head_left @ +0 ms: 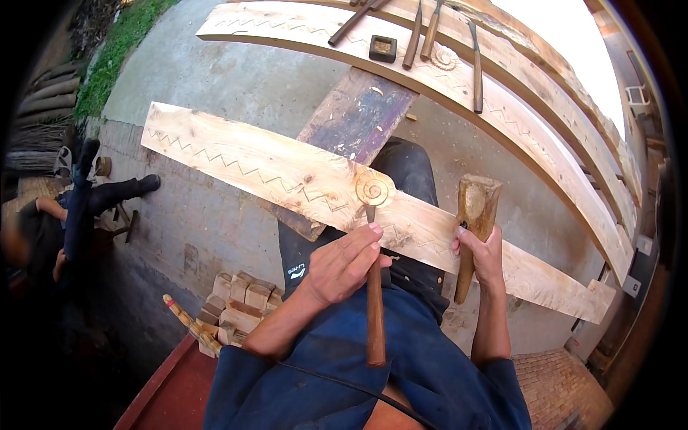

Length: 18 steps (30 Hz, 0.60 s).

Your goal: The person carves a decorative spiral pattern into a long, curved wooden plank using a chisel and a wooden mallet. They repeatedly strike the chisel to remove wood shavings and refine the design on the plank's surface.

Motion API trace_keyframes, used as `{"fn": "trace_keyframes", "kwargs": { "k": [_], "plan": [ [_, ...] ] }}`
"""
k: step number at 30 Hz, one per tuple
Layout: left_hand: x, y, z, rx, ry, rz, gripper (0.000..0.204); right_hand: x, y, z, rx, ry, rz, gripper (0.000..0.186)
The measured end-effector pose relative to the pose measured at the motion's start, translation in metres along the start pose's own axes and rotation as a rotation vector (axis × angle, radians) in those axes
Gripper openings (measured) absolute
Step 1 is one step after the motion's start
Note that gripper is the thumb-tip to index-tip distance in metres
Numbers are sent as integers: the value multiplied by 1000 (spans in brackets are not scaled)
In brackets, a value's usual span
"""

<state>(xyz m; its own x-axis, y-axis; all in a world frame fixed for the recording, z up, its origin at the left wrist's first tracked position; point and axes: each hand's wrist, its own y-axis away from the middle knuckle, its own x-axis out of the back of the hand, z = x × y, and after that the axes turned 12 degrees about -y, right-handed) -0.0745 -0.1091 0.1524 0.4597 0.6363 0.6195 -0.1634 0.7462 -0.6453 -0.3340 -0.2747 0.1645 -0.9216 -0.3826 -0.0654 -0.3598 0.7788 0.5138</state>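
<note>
A long pale wooden board [265,172] lies across my lap, with a zigzag line along it and a round spiral carving [374,188] near its middle. My left hand [340,266] is closed on a wood-handled chisel [375,322], its fingers laid along the upper shaft. The chisel's metal end meets the board at the lower edge of the spiral, and its handle points back toward my body. In my right hand [481,252] is a wooden mallet [479,199], gripped by its handle with the thick head up. The mallet is to the right of the chisel, apart from it.
Beyond, a second carved board [287,25] carries several chisels [477,68] and a small dark square box [383,48]. A plank [358,107] supports my board. Wood blocks [244,301] are piled at lower left. Another person [43,215] sits at far left.
</note>
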Motion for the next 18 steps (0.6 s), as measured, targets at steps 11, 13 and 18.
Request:
{"fn": "trace_keyframes", "kwargs": {
  "k": [11, 13, 18],
  "plan": [
    [0, 11, -5, 43, 8, 35, 42, -1, 2, 0, 36, 91, 3, 16],
    [-1, 13, -6, 29, 3, 36, 42, -2, 2, -1, 40, 94, 6, 17],
    [1, 14, -4, -7, 9, 19, 41, -3, 4, 0, 37, 95, 20, 17]
  ]
}}
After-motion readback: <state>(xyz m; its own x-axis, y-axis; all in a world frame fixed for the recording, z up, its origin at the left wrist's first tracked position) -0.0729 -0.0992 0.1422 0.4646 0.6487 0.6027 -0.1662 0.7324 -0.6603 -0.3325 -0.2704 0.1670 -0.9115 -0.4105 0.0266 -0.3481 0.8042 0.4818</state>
